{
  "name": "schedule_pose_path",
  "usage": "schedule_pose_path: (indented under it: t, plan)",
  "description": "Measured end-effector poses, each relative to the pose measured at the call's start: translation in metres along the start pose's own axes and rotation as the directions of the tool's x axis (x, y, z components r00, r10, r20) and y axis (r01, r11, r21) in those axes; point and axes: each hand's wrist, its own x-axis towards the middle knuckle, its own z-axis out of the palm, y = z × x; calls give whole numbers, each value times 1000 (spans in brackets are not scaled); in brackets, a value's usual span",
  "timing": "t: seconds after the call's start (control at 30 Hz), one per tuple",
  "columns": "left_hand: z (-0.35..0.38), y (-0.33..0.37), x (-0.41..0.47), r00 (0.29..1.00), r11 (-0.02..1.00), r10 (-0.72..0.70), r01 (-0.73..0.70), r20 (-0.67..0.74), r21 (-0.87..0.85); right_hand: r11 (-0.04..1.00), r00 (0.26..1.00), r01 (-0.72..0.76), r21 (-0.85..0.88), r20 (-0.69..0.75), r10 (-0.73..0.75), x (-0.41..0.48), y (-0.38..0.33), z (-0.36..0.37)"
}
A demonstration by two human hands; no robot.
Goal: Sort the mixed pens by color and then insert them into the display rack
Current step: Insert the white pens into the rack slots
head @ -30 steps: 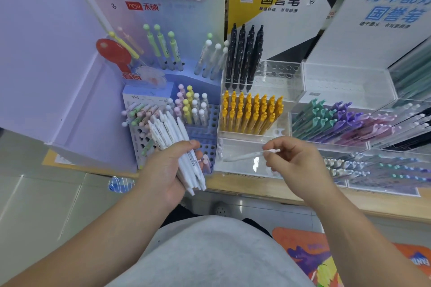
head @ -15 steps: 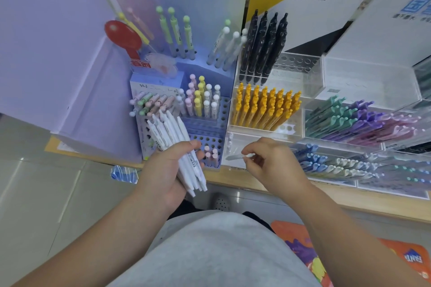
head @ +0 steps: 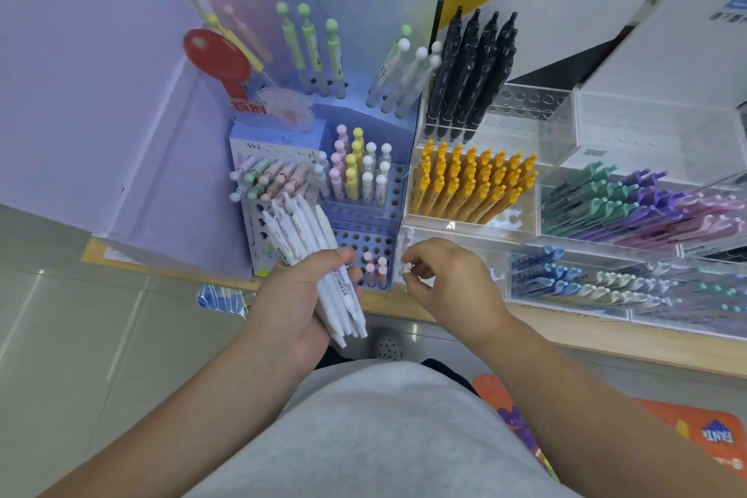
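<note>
My left hand (head: 299,295) grips a bundle of several white pens (head: 311,243), their tips pointing down toward me. My right hand (head: 448,279) pinches the top of one white pen (head: 407,268) at the left end of the clear front rack (head: 456,239); most of that pen is hidden by my fingers. To the left stands the blue holed rack (head: 364,239) with three pink pens (head: 376,267) in its lowest tier and pastel pens (head: 359,170) above. Orange pens (head: 469,182) fill the clear tier behind.
Black pens (head: 469,69) stand at the back of the clear rack. Green and purple pens (head: 630,202) and pale blue pens (head: 574,279) lie in trays to the right. A lilac display board (head: 81,93) walls off the left. The wooden shelf edge (head: 606,340) runs below.
My right hand has moved left and down with the white pen, from level in front of the clear rack to upright at its left end. My left hand kept its bundle.
</note>
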Motion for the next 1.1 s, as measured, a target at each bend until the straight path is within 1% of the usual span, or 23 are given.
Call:
schedule_pose_path:
  t: [0.17, 0.4, 0.47, 0.57, 0.6, 0.63, 0.7, 0.77, 0.8, 0.87, 0.93, 1.0, 1.1]
  plan:
    - [2, 1, -2, 999, 1000, -17, 17, 43, 7, 1000, 1000, 9, 16, 19, -9, 0, 11, 5]
    - [7, 2, -5, 999, 1000, -1, 0, 33, 11, 999, 999, 28, -19, 28, -28, 0, 10, 7]
    - [9, 2, -8, 999, 1000, 11, -11, 49, 17, 1000, 999, -14, 6, 31, 14, -2, 9, 2]
    - [13, 5, -13, 996, 997, 19, -26, 89, 78, 982, 989, -147, 120, -13, 150, -4, 2, -12]
    - [14, 6, -14, 993, 993, 17, -30, 114, 114, 959, 977, -204, 197, -24, 213, -3, -2, -19]
    - [15, 6, -16, 990, 988, 12, -34, 142, 149, 914, 959, -266, 305, -16, 284, -1, -9, -26]
    - [19, 7, -17, 982, 975, -4, -38, 189, 218, 758, 918, -356, 547, 54, 393, 4, -25, -44]
    - [24, 7, -19, 971, 959, -25, -43, 236, 279, 607, 897, -383, 696, 124, 423, 8, -39, -61]
    - [28, 7, -20, 964, 950, -32, -52, 263, 306, 564, 897, -382, 732, 145, 418, 9, -45, -69]
    - [36, 7, -24, 948, 927, -37, -85, 315, 364, 533, 903, -375, 759, 169, 395, 9, -54, -79]
    - [44, 5, -28, 929, 907, -44, -116, 367, 404, 532, 909, -368, 763, 174, 379, 6, -59, -84]
    - [52, 4, -30, 907, 900, -54, -136, 417, 414, 526, 909, -351, 775, 148, 388, 3, -60, -86]
    - [59, 1, -33, 891, 883, -70, -153, 448, 443, 541, 904, -325, 776, 87, 418, -2, -57, -89]
